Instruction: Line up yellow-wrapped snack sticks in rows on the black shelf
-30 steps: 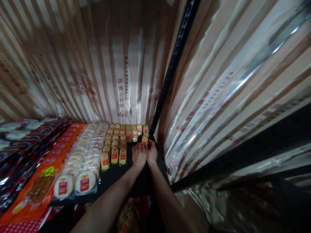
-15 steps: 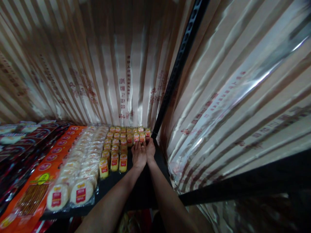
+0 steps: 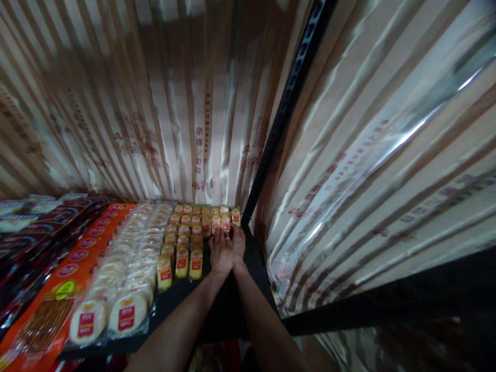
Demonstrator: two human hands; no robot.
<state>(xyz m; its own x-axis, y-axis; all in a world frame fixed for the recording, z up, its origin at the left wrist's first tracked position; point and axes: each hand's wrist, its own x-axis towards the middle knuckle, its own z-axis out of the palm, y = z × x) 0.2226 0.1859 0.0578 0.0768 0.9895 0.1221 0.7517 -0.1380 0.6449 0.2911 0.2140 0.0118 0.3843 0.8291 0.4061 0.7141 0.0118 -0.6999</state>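
My left hand [image 3: 220,253] and my right hand [image 3: 238,244] lie side by side on the black shelf [image 3: 232,299], backs up and fingers stretched forward. Their fingertips touch small yellow packets with red labels [image 3: 226,223] in the back row, close to the black shelf upright [image 3: 271,134]. More of these yellow packets [image 3: 182,261] stand in rows just left of my left hand. Neither hand grips anything that I can see.
Round white cakes in clear wrap [image 3: 124,310] fill the shelf further left, then orange packs [image 3: 58,289] and dark red packs [image 3: 23,237]. Shiny striped wrapped goods [image 3: 163,113] rise behind the shelf and to the right [image 3: 368,155].
Both hands have slid a little further back on the shelf. The yellow packet at their fingertips now stands in line with the back row.
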